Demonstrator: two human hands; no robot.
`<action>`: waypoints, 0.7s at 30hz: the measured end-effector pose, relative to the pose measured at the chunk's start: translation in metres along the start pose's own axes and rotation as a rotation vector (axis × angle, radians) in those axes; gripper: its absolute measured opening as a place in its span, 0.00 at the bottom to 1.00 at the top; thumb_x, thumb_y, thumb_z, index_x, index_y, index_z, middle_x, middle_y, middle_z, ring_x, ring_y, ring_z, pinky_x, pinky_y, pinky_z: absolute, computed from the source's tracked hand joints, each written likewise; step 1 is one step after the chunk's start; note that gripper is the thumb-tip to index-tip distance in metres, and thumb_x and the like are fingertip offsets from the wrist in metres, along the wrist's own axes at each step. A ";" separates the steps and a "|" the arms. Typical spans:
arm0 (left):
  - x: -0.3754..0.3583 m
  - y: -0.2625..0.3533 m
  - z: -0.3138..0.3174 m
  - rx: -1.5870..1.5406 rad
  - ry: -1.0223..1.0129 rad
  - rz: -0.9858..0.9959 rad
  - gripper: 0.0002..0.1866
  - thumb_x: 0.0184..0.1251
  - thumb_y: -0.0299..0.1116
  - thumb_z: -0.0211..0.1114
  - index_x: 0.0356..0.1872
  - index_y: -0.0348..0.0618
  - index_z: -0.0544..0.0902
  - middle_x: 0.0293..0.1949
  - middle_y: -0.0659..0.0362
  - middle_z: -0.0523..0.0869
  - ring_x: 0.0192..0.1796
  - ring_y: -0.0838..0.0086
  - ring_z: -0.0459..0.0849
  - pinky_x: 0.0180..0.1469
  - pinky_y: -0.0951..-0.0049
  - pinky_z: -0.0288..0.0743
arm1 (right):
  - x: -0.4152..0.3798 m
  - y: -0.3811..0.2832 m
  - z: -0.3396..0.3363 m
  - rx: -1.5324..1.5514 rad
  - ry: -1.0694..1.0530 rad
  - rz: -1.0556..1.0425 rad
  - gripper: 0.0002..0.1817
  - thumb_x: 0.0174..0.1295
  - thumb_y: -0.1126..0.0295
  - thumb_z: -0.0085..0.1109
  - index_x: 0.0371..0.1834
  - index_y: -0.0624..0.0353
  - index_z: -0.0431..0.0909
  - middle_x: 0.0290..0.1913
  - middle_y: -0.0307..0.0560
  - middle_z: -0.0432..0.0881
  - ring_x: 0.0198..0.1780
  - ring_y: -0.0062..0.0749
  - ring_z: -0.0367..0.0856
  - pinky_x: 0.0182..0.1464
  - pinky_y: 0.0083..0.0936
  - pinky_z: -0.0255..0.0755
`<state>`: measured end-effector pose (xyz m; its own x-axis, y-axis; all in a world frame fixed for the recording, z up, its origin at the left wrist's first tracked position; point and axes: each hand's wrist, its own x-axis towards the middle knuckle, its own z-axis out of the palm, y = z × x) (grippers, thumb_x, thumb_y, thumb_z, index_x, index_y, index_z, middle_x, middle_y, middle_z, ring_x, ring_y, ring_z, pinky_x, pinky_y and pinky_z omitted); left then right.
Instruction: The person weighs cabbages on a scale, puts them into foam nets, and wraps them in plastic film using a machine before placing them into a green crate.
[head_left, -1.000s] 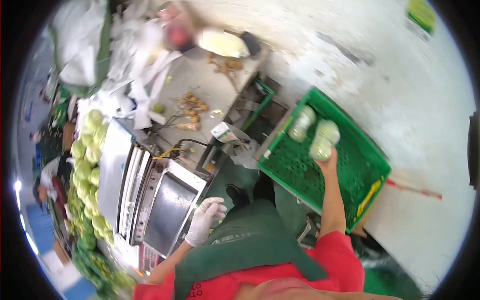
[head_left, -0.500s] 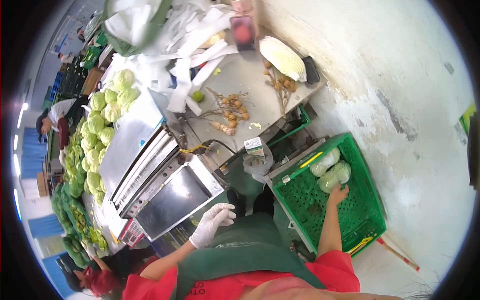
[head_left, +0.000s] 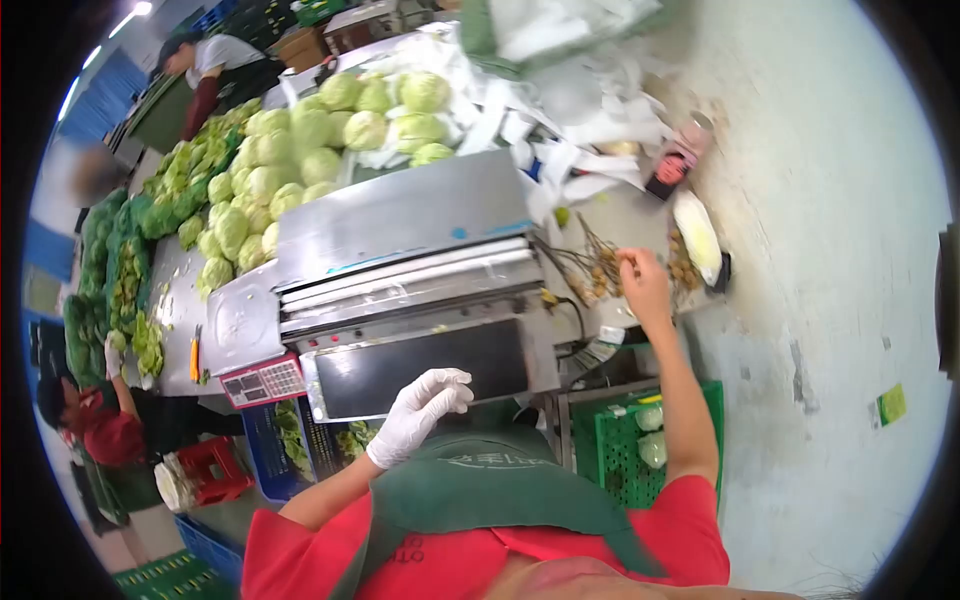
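Note:
My left hand (head_left: 425, 410), in a white glove, hovers over the front edge of a wrapping machine's dark plate (head_left: 425, 370). Its fingers are curled together and nothing shows in them. My bare right hand (head_left: 645, 285) is raised above the steel table beside brown, round fruits on twigs (head_left: 600, 272). Its fingers are loosely bent, apart, and no object is visible in them. Below my right forearm, pale green wrapped vegetables (head_left: 651, 435) lie in a green crate (head_left: 615, 465).
Cabbages (head_left: 265, 180) are heaped behind the machine's steel cover (head_left: 410, 215). A red scale (head_left: 262, 382) stands at its left. White foam strips (head_left: 555, 150), a bottle (head_left: 680, 155) and a foam-netted vegetable (head_left: 697, 235) lie toward the wall (head_left: 810, 200). Two people work at the left.
My right hand has left the wrapped vegetables in the green crate and moved up over the table. The view has turned left. My left hand keeps its curled shape.

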<state>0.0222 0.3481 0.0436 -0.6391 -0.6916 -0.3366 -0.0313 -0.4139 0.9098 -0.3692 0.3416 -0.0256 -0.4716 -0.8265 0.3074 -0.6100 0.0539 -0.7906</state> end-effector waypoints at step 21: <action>0.053 0.101 -0.496 1.371 1.193 0.386 0.49 0.46 0.44 0.76 0.71 0.54 0.59 0.66 0.42 0.64 0.66 0.47 0.65 0.63 0.54 0.65 | 0.207 -0.068 0.094 -0.648 0.064 -0.603 0.12 0.57 0.79 0.54 0.46 0.64 0.75 0.53 0.56 0.75 0.57 0.47 0.73 0.60 0.35 0.65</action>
<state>0.3663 -0.0233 -0.0029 0.0314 -0.8695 0.4930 -0.9445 0.1355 0.2991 -0.3656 0.1136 0.0417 0.0238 -0.7846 0.6196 -0.9977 -0.0582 -0.0353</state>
